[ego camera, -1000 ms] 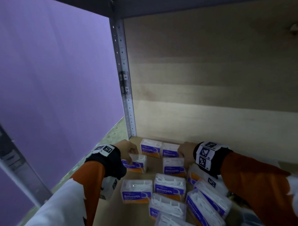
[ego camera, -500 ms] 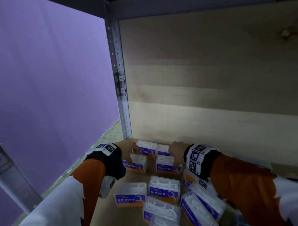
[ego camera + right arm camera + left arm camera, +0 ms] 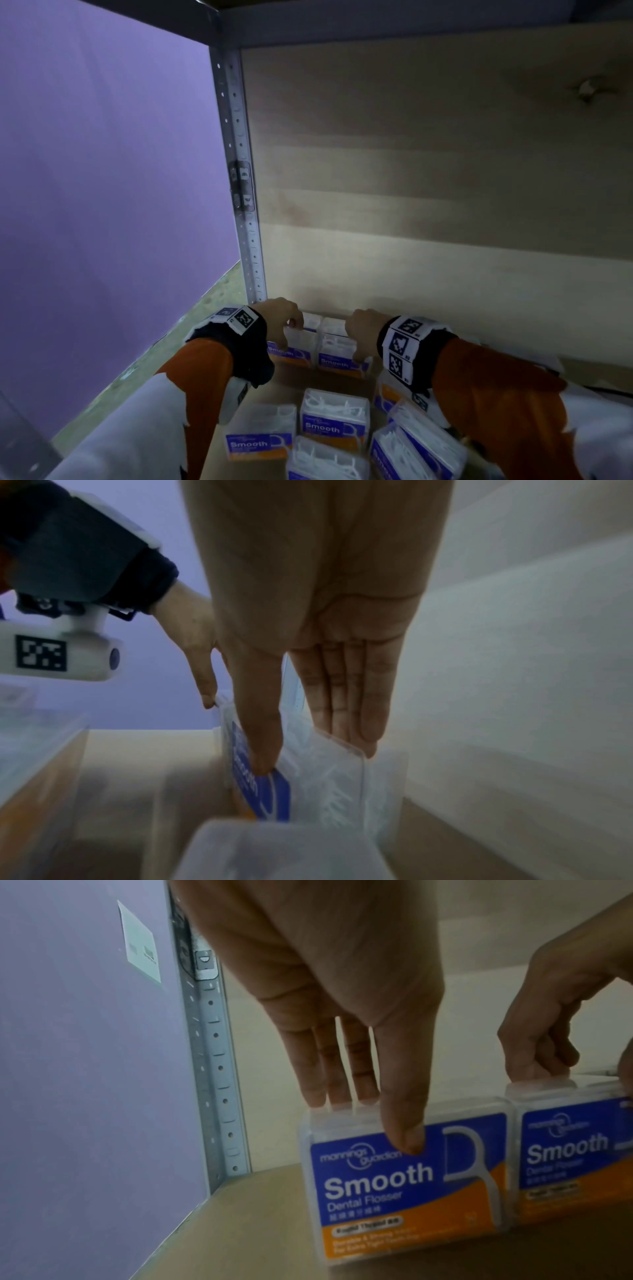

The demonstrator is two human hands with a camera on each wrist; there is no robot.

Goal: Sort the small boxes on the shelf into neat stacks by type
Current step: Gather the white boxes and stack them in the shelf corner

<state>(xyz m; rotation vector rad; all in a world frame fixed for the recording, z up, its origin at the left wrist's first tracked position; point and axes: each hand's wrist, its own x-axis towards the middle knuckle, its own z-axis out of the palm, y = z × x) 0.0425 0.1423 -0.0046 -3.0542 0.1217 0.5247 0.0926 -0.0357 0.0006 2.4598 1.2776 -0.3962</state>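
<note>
Small clear boxes of "Smooth" dental flossers with blue and orange labels lie on the shelf board point(image 3: 291, 385). My left hand point(image 3: 284, 320) pinches the left box point(image 3: 404, 1185) by its top edge, thumb on the label and fingers behind it. My right hand point(image 3: 311, 753) pinches the neighbouring right box point(image 3: 329, 791) the same way. Both boxes point(image 3: 291, 353) point(image 3: 342, 358) stand upright side by side on the shelf, close to the back. Two more boxes point(image 3: 313, 322) show just behind them, largely hidden by my hands.
Several loose flosser boxes point(image 3: 335, 418) lie scattered nearer to me, under my right forearm. A perforated metal post point(image 3: 239, 171) stands at the back left corner, a wooden back panel point(image 3: 428, 205) behind, a purple wall point(image 3: 102, 171) to the left.
Both hands have moved their boxes back toward the rear panel, and the two boxes now stand level next to each other. The camera has drawn closer.
</note>
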